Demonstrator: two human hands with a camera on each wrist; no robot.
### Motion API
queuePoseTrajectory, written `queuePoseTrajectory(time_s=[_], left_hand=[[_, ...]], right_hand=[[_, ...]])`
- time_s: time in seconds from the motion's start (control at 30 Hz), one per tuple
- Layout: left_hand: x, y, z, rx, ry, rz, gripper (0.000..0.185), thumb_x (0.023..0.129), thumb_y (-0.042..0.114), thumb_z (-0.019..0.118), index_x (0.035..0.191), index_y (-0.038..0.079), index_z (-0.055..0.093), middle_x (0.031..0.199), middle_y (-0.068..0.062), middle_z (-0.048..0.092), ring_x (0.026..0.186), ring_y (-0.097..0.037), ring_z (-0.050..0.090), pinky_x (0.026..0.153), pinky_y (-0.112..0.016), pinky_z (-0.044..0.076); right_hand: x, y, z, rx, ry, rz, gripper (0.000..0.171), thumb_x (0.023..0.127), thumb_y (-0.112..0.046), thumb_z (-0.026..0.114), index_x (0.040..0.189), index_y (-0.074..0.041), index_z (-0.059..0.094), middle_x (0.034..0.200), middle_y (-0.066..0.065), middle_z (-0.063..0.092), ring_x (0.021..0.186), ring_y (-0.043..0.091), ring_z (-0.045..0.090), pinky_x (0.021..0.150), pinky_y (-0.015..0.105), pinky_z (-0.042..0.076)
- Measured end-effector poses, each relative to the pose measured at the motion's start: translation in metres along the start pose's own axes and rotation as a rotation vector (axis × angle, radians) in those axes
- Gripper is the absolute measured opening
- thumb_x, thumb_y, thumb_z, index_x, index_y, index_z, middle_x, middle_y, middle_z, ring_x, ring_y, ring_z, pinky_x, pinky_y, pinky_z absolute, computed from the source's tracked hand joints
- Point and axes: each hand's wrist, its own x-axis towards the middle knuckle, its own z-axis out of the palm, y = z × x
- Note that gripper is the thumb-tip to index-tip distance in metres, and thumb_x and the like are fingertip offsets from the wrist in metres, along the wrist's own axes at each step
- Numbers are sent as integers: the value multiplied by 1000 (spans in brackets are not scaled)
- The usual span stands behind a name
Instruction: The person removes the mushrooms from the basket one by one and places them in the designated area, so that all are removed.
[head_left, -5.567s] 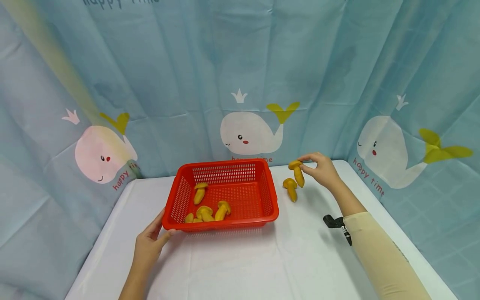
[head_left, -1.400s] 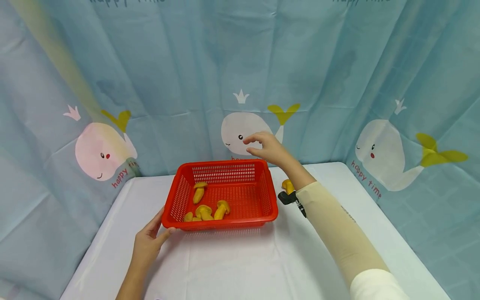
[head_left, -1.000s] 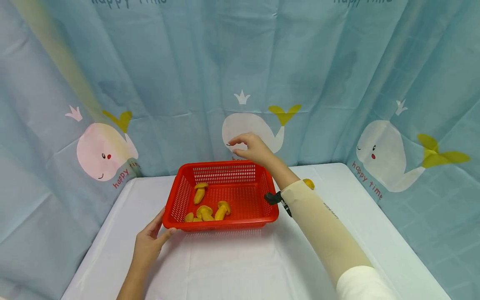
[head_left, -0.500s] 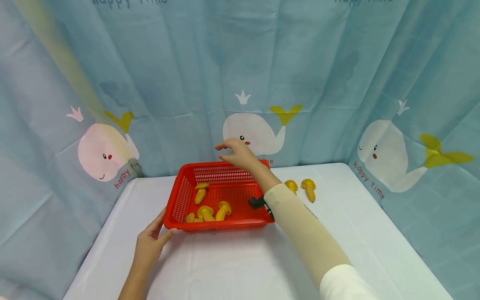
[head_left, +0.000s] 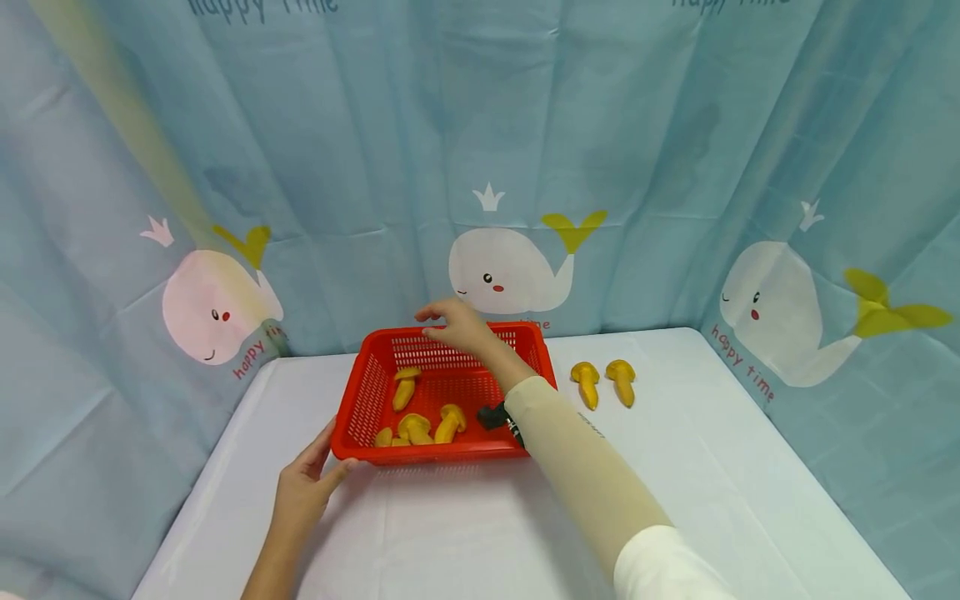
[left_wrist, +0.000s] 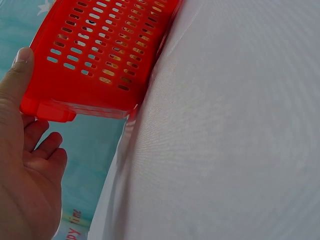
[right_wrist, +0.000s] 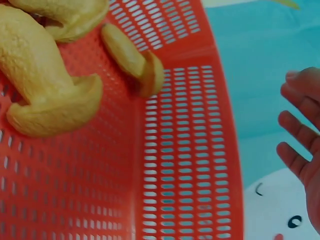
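A red plastic basket (head_left: 465,454) with slotted walls stands on the table. Inside lie several yellow mushrooms, one mushroom (head_left: 405,390) by the back left and others, such as this mushroom (head_left: 450,424), near the front wall. My left hand (head_left: 302,492) grips the basket's front left corner, its thumb (left_wrist: 20,70) against the rim and its fingers round the side. Over the back rim hovers my right hand (head_left: 459,327), fingers loosely curved and holding nothing. Right of the basket, a mushroom (head_left: 586,384) and another mushroom (head_left: 621,382) lie side by side.
A white cloth covers the table (head_left: 720,467). Blue curtains (head_left: 390,167) with whale prints enclose the back and sides. A black device (head_left: 498,417) on the right wrist hides part of the basket's floor and front right wall.
The mushroom my right hand pinched earlier now lies on the table beside the other one. That hand has moved left and lowered towards the basket's back rim. The left hand stays put.
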Motion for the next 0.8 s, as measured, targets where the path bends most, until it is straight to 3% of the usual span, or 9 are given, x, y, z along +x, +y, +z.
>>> queuePoseTrajectory(time_s=[0.33, 0.8], left_hand=[[-1, 1, 1, -7, -2, 14, 75, 88, 11, 81, 154, 17, 48, 158, -5, 48, 139, 9, 42, 108, -16, 40], [-1, -1, -1, 5, -11, 29, 74, 89, 12, 80, 154, 20, 48, 158, -1, 48, 141, 5, 42, 109, -20, 40]], right_hand=[[5, -2, 26, -24, -181, 66, 38, 100, -18, 69, 137, -11, 66, 138, 4, 66, 132, 22, 57, 113, 34, 47], [5, 8, 54, 35, -229, 173, 37, 100, -16, 69, 137, -13, 67, 136, 1, 67, 128, 17, 59, 108, 29, 51]])
